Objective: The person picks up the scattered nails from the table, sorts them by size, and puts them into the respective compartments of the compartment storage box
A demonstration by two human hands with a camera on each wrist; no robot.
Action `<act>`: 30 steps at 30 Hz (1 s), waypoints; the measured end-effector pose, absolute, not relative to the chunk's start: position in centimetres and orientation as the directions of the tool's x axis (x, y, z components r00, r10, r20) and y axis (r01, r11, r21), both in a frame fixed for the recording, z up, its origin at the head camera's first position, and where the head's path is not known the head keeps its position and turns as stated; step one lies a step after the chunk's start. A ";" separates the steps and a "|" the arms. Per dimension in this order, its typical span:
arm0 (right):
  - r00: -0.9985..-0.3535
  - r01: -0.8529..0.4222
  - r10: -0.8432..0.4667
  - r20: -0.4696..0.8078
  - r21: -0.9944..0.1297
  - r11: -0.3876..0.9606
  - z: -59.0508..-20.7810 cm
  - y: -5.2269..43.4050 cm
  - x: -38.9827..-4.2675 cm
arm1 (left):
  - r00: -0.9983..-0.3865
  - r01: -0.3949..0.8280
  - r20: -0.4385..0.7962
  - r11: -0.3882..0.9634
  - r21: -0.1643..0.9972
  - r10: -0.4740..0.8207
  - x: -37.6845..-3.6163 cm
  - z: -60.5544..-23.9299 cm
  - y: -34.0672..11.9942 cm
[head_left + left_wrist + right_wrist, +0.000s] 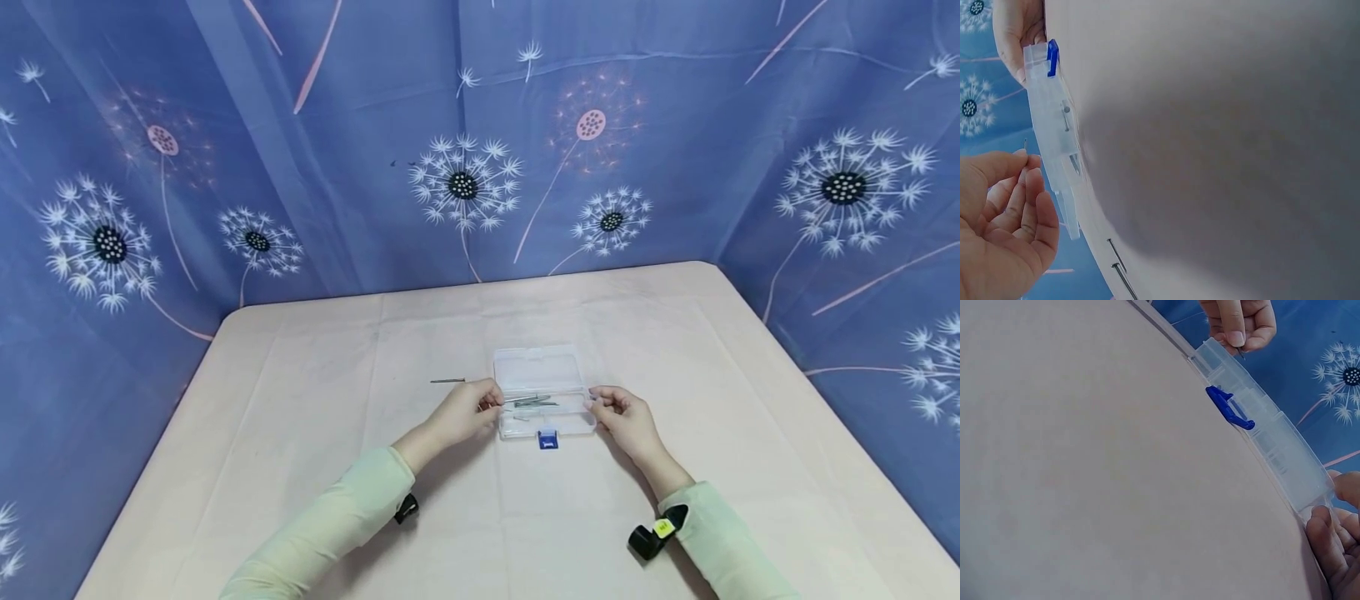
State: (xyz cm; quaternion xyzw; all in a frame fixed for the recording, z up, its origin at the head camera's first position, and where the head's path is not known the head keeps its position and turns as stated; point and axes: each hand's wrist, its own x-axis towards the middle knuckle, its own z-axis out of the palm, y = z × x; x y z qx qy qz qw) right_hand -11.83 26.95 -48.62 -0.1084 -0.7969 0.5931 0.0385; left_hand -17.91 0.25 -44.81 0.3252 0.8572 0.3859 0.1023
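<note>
A small clear plastic box (545, 392) with a blue latch (548, 440) lies open on the table, several nails (536, 402) inside it. At the box's left end my left hand (495, 402) pinches a thin nail (1025, 145) between thumb and forefinger. My right hand (597, 401) grips the box's right end with curled fingers. In the left wrist view the left hand (1027, 167) is beside the box (1054, 131). In the right wrist view the right hand (1332, 512) touches the box's (1266, 431) near corner, with the left hand (1238, 337) at the far end.
Loose nails (447, 381) lie on the pale tablecloth (300, 433) left of the box, two showing in the left wrist view (1119, 265). A blue dandelion-print curtain (465, 133) closes in the table at the back and both sides.
</note>
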 end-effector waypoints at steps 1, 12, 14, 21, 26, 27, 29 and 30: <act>-0.973 0.131 0.217 -0.072 -0.954 0.271 -48.6 26.9 -11.8 | -0.762 0.477 0.070 0.486 0.732 0.644 -17.9 -44.8 0.4; -0.975 0.125 0.209 -0.071 -0.959 0.255 -48.6 27.0 -12.0 | -0.715 0.536 0.058 0.493 0.685 0.697 -17.5 -44.8 1.9; -0.976 0.119 0.209 -0.066 -0.961 0.251 -48.2 26.9 -11.8 | -0.708 0.552 0.064 0.495 0.671 0.704 -17.5 -44.8 2.2; -0.979 0.102 0.198 -0.050 -0.960 0.261 -46.3 26.0 -11.0 | -0.702 0.563 0.060 0.502 0.657 0.710 -17.5 -45.0 2.6; -0.978 0.110 0.200 -0.063 -0.965 0.237 -46.0 26.0 -10.9 | -0.722 0.552 0.078 0.505 0.664 0.688 -17.9 -44.4 2.6; -0.977 0.113 0.200 -0.066 -0.967 0.230 -46.0 26.0 -11.0 | -0.727 0.552 0.087 0.505 0.663 0.681 -18.1 -44.2 2.5; -0.977 0.116 0.202 -0.071 -0.969 0.219 -46.1 26.1 -11.0 | -0.738 0.553 0.106 0.508 0.660 0.666 -18.5 -43.8 2.2; -0.977 0.118 0.202 -0.073 -0.969 0.219 -46.1 26.1 -11.0 | -0.744 0.554 0.118 0.510 0.658 0.657 -18.7 -43.6 2.1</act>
